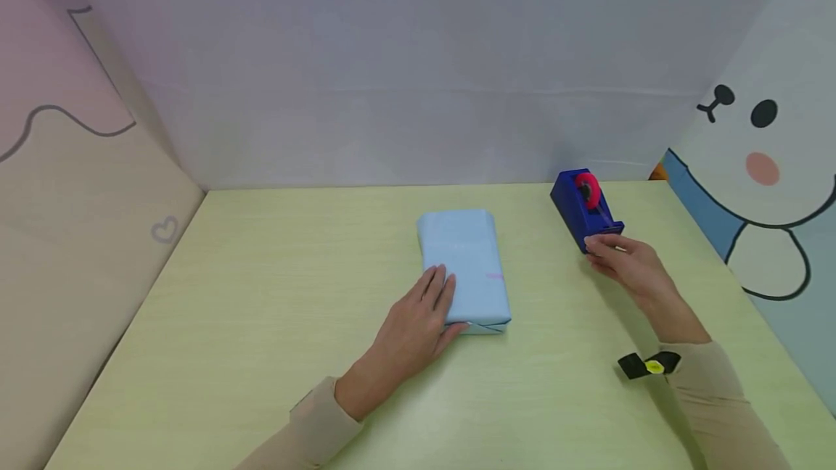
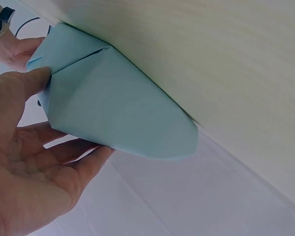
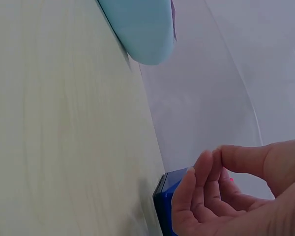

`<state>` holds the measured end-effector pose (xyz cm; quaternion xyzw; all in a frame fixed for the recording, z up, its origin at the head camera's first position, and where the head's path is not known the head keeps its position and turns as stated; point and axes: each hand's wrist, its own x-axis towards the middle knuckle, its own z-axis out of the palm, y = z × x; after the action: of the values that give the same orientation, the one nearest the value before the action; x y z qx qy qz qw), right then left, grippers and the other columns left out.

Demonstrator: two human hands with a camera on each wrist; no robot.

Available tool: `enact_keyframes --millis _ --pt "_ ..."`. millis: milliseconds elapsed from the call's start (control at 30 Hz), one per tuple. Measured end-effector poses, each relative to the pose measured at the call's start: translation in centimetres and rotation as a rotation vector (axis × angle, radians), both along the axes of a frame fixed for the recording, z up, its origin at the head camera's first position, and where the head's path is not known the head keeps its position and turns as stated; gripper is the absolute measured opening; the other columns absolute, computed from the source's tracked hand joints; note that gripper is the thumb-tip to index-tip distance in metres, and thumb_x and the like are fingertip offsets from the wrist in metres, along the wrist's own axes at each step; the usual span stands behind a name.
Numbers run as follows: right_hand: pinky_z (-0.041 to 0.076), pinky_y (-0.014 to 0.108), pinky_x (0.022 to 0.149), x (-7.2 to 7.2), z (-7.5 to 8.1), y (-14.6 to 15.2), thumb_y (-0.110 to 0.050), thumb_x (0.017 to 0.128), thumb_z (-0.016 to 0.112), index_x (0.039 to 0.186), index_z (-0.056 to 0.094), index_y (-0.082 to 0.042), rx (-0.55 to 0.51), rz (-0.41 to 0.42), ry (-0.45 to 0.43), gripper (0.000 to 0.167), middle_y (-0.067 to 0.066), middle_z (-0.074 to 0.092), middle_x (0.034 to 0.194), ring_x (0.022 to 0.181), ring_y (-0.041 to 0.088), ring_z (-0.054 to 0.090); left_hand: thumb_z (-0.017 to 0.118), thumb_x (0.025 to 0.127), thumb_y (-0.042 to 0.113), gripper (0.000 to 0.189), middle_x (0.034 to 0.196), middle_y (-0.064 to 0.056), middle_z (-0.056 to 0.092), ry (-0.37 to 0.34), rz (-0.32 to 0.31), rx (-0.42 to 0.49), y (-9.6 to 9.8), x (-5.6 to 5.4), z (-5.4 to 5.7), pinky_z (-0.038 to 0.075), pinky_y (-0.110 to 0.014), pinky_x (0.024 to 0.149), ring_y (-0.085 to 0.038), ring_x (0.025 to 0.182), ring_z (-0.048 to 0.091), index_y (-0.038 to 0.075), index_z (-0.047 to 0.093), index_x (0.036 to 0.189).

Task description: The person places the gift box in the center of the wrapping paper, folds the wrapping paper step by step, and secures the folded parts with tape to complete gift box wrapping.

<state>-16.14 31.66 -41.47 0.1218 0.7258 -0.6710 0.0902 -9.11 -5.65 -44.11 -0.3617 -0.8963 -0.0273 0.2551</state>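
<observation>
A parcel wrapped in light blue paper (image 1: 465, 260) lies flat on the table, its folded end flap (image 2: 78, 59) facing the near side. My left hand (image 1: 411, 332) rests on its near left corner, fingers laid out straight over the top and the thumb against the folded end. To the right stands a blue tape dispenser (image 1: 575, 212) with a roll of clear tape on a pink-red core (image 1: 589, 191). At the dispenser's cutter end, my right hand (image 1: 627, 267) pinches the tape's end between thumb and fingertips. In the right wrist view, that hand partly hides the dispenser (image 3: 164, 204).
The pale wooden table (image 1: 261, 296) meets a white back panel (image 1: 392, 129). Printed side panels stand at left and right, the right one with a cartoon face (image 1: 760, 165). A black strap with a yellow piece (image 1: 653, 366) sticks out from the right sleeve.
</observation>
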Motion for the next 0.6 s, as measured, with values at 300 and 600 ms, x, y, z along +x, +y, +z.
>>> enact_keyframes --millis 300,600 --pt "0.054 0.014 0.081 0.4 -0.1 -0.9 -0.037 0.102 0.064 0.148 0.046 0.008 0.285 0.124 0.036 0.067 -0.017 0.065 0.102 0.092 0.000 0.064 0.073 0.093 0.049 0.067 0.134 -0.024 0.062 0.005 -0.011 0.019 0.0 -0.1 0.0 0.052 -0.035 0.102 -0.035 0.127 0.060 -0.004 0.063 0.134" --pt "0.055 0.017 0.082 1.2 0.6 -2.8 -0.029 0.102 0.068 0.132 0.056 0.010 0.371 0.238 0.107 0.051 0.002 0.076 0.109 0.094 0.005 0.069 0.074 0.093 0.048 0.066 0.134 -0.024 0.063 -0.006 -0.005 0.032 0.0 0.0 0.0 0.053 -0.035 0.101 -0.036 0.127 0.060 -0.004 0.064 0.133"
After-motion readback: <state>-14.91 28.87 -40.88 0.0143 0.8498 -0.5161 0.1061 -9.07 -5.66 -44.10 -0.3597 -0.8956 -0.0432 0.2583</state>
